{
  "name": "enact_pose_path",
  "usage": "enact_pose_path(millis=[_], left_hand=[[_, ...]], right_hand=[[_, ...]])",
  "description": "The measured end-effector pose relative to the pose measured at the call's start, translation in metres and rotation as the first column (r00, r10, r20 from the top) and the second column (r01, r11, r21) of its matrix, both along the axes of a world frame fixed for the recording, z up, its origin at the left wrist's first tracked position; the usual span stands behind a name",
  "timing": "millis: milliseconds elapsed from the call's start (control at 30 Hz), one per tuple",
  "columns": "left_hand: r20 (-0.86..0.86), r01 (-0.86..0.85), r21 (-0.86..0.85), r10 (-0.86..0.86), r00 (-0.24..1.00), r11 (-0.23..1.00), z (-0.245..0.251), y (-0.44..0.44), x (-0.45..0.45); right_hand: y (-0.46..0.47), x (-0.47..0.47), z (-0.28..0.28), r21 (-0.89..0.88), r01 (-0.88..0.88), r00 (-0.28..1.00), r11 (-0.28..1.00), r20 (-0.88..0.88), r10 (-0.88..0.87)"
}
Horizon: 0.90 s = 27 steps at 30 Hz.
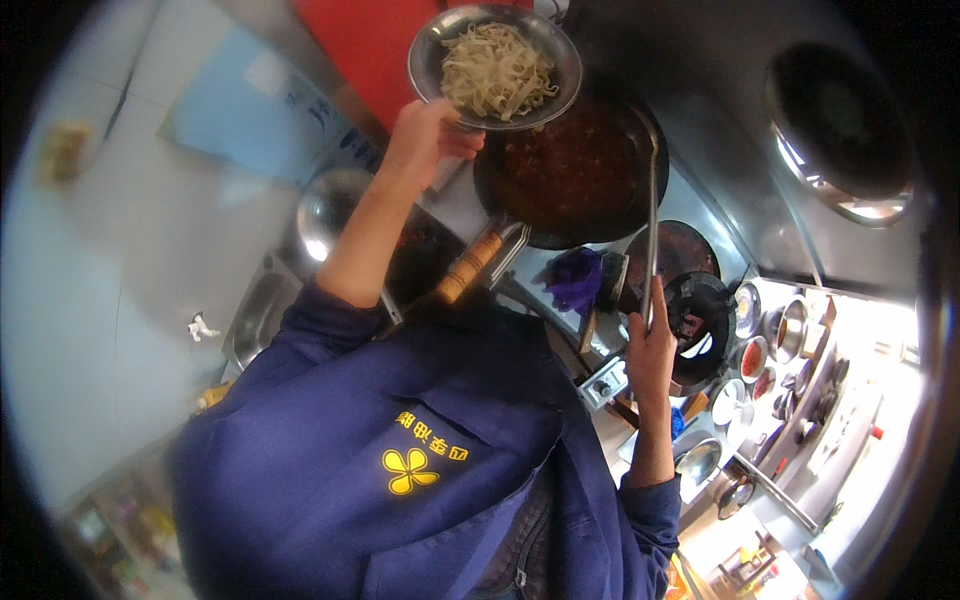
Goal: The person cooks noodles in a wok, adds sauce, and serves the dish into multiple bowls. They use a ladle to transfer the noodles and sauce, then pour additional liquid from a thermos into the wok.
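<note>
My left hand (pixel 431 142) grips the near rim of a shallow metal bowl (pixel 427 56). Flat pale noodles (pixel 499 71) lie heaped in it. The bowl is raised over the far left part of a dark wok (pixel 491 206) and hides some of it. Reddish-brown sauce with small bits (pixel 574 172) covers the wok's bottom. My right hand (pixel 651 349) is closed around the long metal handle of a cooking utensil (pixel 652 225), whose far end reaches the wok's right rim. The wok's wooden handle (pixel 470 268) points towards me, and no hand is on it.
Right of the wok are a purple cloth (pixel 577 281), a stained round pan (pixel 686 251) and a black burner ring (pixel 712 315). Several ingredient bowls, one with red contents (pixel 752 358), line the right counter. A metal sink (pixel 262 311) and a metal pan (pixel 330 206) are at left.
</note>
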<state>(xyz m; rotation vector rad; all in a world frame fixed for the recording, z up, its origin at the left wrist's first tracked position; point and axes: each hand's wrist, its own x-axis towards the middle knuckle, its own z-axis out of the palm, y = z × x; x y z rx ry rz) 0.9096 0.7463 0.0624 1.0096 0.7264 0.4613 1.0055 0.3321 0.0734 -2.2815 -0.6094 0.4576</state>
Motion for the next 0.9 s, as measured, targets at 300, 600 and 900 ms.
enact_pose_path(millis=[300, 600, 900], left_hand=[[-0.029, -0.034, 0.028, 0.035, 0.999, 0.999, 0.004, -0.001, 0.001], [-0.061, -0.038, 0.059, 0.042, 0.997, 0.998, 0.006, -0.006, 0.004], [-0.091, -0.045, 0.044, 0.049, 0.995, 0.998, -0.004, -0.013, -0.002]], right_hand=[[0.005, 0.002, 0.023, 0.265, 0.282, 0.625, 0.922, -0.780, 0.033], [0.002, -0.007, 0.027, 0.182, 0.819, -0.156, 0.544, -0.841, 0.517], [-0.016, 0.000, 0.063, 0.246, 0.835, -0.030, 0.492, -0.872, 0.488]])
